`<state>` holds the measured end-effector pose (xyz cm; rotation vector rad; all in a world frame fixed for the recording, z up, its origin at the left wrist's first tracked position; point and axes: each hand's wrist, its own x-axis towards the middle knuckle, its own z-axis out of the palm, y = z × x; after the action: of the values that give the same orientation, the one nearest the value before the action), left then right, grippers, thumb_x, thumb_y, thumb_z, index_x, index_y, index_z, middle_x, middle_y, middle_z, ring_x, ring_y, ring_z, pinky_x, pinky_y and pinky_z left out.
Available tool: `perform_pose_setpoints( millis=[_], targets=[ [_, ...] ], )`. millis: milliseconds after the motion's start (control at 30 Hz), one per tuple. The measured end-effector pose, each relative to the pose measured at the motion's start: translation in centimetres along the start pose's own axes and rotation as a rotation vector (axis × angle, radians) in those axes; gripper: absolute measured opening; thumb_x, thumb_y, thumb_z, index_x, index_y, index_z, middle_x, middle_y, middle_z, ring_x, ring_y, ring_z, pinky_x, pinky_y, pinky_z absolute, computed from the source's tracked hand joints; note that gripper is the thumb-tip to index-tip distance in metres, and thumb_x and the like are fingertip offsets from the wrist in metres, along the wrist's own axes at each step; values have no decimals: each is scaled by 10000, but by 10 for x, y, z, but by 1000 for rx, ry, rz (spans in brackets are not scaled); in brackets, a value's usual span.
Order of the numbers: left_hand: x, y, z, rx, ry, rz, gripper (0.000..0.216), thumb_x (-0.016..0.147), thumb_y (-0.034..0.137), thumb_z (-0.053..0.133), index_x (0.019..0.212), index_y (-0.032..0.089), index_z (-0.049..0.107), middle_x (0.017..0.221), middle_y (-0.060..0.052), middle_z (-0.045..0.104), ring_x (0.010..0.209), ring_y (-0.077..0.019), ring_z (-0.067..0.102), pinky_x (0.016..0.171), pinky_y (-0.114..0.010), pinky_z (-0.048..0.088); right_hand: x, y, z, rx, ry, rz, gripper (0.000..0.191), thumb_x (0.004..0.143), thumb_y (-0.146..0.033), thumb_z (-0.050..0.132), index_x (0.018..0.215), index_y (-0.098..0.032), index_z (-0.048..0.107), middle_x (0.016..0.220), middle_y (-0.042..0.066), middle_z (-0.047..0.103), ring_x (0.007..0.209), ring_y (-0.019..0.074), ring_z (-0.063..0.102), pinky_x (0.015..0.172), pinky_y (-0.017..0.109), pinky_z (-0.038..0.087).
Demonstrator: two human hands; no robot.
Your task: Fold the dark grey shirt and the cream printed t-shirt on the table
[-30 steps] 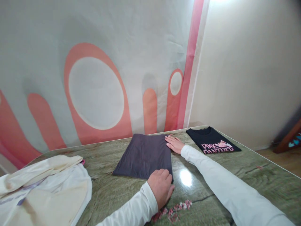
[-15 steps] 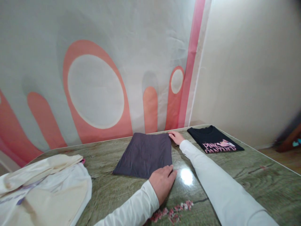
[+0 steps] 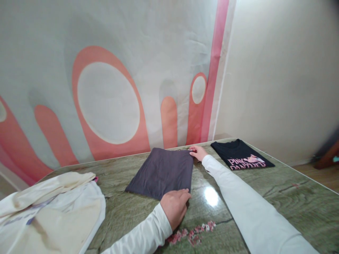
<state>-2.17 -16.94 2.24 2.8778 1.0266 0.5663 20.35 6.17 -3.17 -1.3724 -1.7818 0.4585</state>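
Note:
A dark purple-grey garment [image 3: 164,173], folded into a rough square, lies on the table in front of me. Its exact kind is hidden by the folding. At its near right corner, my left hand [image 3: 174,208] has its fingers closed together over the cloth edge; the thumb is hidden. My right hand [image 3: 198,153] reaches to the far right corner and pinches the cloth there between thumb and fingers. Slight creases run across the garment's surface, and its far edge dips a little between its corners.
A folded black T-shirt [image 3: 233,150] with pink lettering lies at the back right. A loose heap of cream and white clothing [image 3: 60,211] spreads over the left side. The wood-patterned table [image 3: 286,197] meets a printed wall [image 3: 180,42] at the back.
My left hand has slid slightly left along the near edge, its fingers drawing together. My right hand now pinches the far corner, and the garment's right side has shifted slightly and creased.

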Motion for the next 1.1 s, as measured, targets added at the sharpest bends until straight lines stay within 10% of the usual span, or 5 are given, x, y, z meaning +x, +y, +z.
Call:
perform_pose_setpoints(
  millis=[500, 1100],
  targets=[
    [2, 8, -12, -68, -18, -75, 424, 724, 410, 547, 1070, 171, 497, 1037, -87, 532, 951, -233, 489, 824, -382, 394, -4, -10, -4, -28, -114, 302, 386, 608, -326, 684, 918, -106, 612, 445, -32, 554, 359, 80, 480, 393, 186, 371],
    [2, 7, -12, -51, -24, -51, 317, 749, 334, 527, 1022, 174, 523, 997, -78, 537, 923, -215, 497, 798, -358, 398, -1, -14, -3, 186, -114, 137, 366, 640, -86, 577, 997, -141, 518, 691, -3, 622, 632, 117, 595, 595, 235, 472]
  ],
)
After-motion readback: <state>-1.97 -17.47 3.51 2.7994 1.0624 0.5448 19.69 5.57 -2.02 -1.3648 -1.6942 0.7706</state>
